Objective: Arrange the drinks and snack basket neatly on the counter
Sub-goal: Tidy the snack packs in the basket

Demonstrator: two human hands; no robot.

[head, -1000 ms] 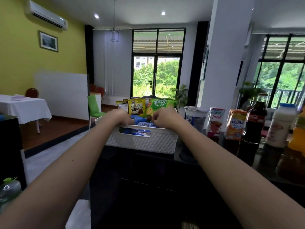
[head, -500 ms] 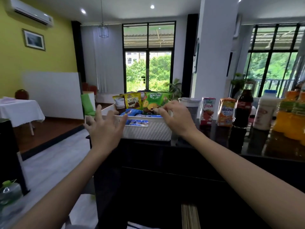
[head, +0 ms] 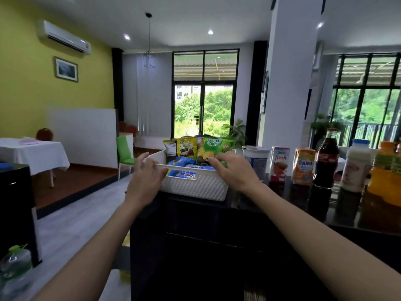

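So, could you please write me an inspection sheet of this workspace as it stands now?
Surface: glossy dark counter, reflecting the drinks.
Job's things: white woven plastic snack basket at the counter's left end; right of it a row with a white tub, two cartons, dark cola bottle, white bottle, orange bottles.
Clutter: nothing seen.
Grippers: left hand and right hand at the basket's near rim.
Cables: nothing seen.
Surroundings: white-clothed table, green chair.
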